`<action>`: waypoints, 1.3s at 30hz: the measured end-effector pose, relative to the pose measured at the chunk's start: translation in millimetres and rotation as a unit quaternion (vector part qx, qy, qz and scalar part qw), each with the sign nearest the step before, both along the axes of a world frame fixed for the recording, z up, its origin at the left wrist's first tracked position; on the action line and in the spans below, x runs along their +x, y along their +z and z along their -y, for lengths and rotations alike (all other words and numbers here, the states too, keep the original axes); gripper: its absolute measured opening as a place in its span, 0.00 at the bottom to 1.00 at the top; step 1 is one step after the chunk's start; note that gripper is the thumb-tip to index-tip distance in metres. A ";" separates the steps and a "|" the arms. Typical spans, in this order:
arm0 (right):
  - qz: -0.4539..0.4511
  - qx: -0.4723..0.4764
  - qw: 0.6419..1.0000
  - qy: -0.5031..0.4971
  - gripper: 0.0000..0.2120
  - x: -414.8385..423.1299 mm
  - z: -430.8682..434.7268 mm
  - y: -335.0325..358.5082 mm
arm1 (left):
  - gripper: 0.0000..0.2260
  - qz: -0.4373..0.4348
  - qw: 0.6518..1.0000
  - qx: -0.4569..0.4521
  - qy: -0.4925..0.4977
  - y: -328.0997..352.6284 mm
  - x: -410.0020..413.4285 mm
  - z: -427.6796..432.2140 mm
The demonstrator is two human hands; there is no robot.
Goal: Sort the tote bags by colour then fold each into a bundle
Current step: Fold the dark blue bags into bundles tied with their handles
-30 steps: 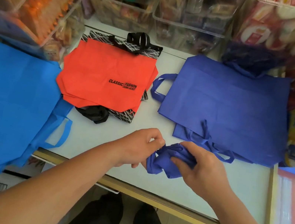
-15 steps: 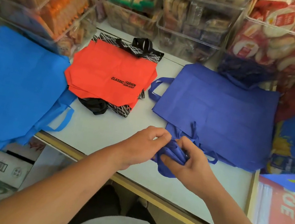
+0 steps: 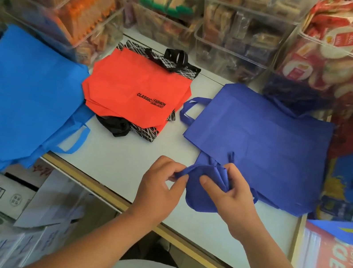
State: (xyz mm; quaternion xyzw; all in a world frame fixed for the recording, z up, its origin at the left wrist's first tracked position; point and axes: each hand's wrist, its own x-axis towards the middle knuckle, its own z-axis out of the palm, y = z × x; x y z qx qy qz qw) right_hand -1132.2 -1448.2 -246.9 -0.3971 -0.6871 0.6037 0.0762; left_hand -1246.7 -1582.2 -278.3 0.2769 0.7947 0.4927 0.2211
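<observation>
Navy bag bundle (image 3: 202,192), pinched by both hands

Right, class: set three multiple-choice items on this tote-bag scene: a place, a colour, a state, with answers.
1. The flat orange-red fabric tote bag lies: A on the floor; B between the light-blue bag pile and the dark-blue bag pile; C in a bin.
2. The crumpled fabric bundle being held is: A dark blue; B black; C orange.
3. The left hand: A lies flat; B hangs idle; C pinches the bundle.
Answers: B, blue piles flank it; A, it matches the dark-blue pile; C, thumb and fingers nip a fold.
</observation>
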 end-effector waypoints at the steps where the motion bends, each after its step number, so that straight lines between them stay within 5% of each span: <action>1: 0.003 0.006 1.000 -0.018 0.12 -2.1 2.0 -1.4 | 0.03 -0.033 0.999 -0.008 -0.004 -0.4 2.0 -1.2; 5: 0.017 0.044 0.998 -0.035 0.12 -8.8 7.9 -7.7 | 0.02 -0.033 0.997 -0.057 -0.040 2.2 12.3 -6.3; 9: 0.021 0.045 0.998 0.033 0.13 -1.9 4.9 -12.6 | 0.08 0.218 0.975 -0.035 -0.029 22.7 -0.2 -16.7; 15: 0.035 0.028 0.999 0.019 0.14 7.2 13.3 -28.4 | 0.06 0.368 0.928 -0.036 -0.047 22.8 -2.9 -18.9; 20: -0.022 -0.065 0.997 0.023 0.10 8.7 11.0 -16.2 | 0.14 0.273 0.958 -0.081 -0.021 21.2 5.5 -24.0; 34: 0.019 -0.092 0.996 0.005 0.10 14.0 11.1 -43.6 | 0.06 0.289 0.955 -0.062 -0.007 -13.9 2.0 -14.4; 39: -0.004 -0.171 0.985 -0.009 0.13 11.2 19.0 -51.3 | 0.06 0.263 0.961 -0.085 0.000 -20.8 2.9 -15.3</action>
